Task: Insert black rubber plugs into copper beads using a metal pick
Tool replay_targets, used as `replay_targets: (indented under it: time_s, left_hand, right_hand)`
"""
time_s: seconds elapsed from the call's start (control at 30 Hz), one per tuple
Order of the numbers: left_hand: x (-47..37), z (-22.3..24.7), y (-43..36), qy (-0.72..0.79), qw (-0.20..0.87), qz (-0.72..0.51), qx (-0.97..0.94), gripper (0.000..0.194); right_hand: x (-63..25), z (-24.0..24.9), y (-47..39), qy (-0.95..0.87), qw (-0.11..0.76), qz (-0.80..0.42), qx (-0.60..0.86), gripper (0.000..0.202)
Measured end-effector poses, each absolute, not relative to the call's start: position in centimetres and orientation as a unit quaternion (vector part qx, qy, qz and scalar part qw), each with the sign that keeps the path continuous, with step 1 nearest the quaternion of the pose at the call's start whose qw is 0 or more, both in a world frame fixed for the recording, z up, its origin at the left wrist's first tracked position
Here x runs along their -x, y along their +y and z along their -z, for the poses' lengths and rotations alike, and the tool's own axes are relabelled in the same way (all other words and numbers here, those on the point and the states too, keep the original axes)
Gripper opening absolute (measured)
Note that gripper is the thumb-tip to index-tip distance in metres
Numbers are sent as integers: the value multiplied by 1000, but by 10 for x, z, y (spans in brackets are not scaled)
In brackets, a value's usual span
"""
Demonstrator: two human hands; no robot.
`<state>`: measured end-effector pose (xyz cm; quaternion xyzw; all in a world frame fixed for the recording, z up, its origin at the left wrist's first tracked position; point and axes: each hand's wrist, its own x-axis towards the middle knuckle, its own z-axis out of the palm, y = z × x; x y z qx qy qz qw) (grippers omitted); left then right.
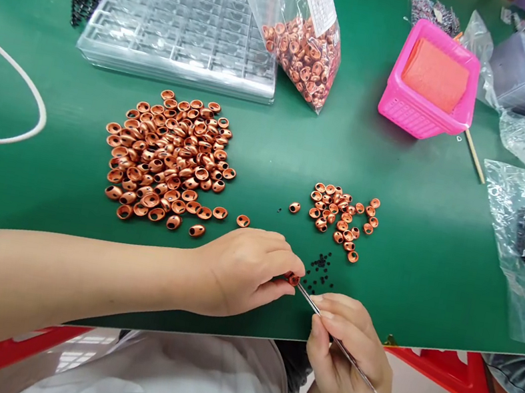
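Observation:
Between thumb and forefinger, my left hand (244,271) pinches a small copper-coloured cup (292,279). My right hand (355,348) grips a thin metal rod (365,376) like a pen, its tip meeting the cup's opening. Whether the tip carries anything is too small to tell. Tiny black pieces (319,273) lie scattered just beyond my fingers. A large heap of copper-coloured cups (167,159) with holes sits beyond my left forearm. Farther right is a smaller group of the same cups (341,214), with one lying slightly apart.
Stacked clear plastic trays (186,20) stand at the back beside a bag of copper cups (307,55). A pink basket (423,116) holds an orange-red block. Plastic bags (522,249) lie at right. A white cable (32,91) loops in from the left. The green table's front edge runs below my hands.

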<state>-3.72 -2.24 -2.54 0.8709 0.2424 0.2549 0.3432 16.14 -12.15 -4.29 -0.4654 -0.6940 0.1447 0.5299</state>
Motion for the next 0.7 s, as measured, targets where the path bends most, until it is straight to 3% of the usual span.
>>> replay_targets:
  time_s: [0.7]
  left_hand:
    - [38, 25, -21, 243, 349, -244, -872, 9]
  right_hand:
    - [-163, 43, -120, -701, 522, -141, 466, 41]
